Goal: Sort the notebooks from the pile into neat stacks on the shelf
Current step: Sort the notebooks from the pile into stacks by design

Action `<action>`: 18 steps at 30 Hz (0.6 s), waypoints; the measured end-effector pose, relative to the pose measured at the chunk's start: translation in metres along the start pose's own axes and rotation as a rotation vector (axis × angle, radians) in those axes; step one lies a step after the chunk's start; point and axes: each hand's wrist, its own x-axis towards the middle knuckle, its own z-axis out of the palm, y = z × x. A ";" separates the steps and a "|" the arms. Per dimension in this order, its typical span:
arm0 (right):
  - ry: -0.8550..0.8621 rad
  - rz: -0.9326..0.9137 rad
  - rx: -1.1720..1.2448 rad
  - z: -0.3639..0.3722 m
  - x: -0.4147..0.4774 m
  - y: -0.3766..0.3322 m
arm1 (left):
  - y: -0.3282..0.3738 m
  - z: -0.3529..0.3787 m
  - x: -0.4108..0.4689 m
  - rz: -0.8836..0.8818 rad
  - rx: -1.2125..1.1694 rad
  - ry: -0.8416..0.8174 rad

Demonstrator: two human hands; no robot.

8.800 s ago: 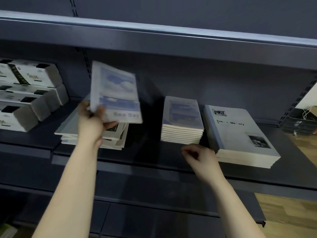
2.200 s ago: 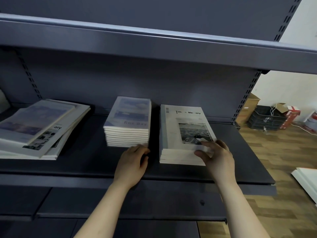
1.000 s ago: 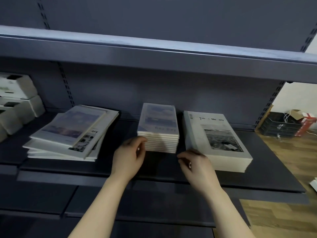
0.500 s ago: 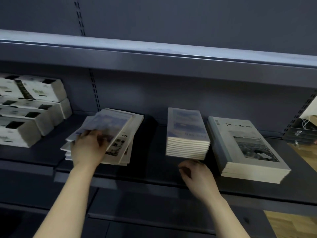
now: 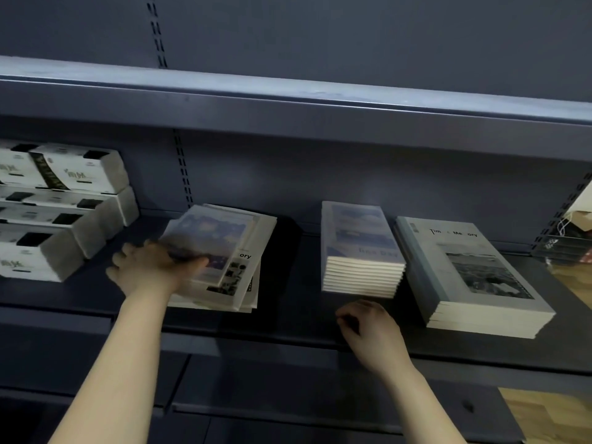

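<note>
Left hand: the left hand (image 5: 150, 270) grips the near left edge of the top notebook (image 5: 208, 232), thumb (image 5: 195, 261) laid across its cover; the picture is blurred here, so the fingers beneath are unclear.
Top notebook: blue-toned cover, lying skewed on the loose pile (image 5: 246, 283), its near edge in the grip.
Pile: left of centre on the shelf (image 5: 288, 318), its notebooks fanned out unevenly.
Right hand: the right hand (image 5: 371, 328) rests at the shelf's front edge, fingers loosely curled, holding nothing, just in front of the small stack (image 5: 358, 248).
Small stack: squared up, well apart from the pile.
Large stack (image 5: 474, 274): just beside the small stack, on its right.
White boxes (image 5: 64, 213): stacked at the far left.
</note>
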 end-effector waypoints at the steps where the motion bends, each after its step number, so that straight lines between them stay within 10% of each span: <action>1: -0.004 0.002 0.000 0.000 0.000 0.000 | -0.001 0.001 0.002 0.000 -0.047 0.028; 8: -0.034 0.055 0.085 -0.005 0.000 0.000 | -0.003 0.000 -0.006 0.158 -0.511 0.221; 18: -0.026 0.119 0.762 -0.044 0.012 -0.031 | 0.069 0.013 -0.085 0.062 -1.532 -0.037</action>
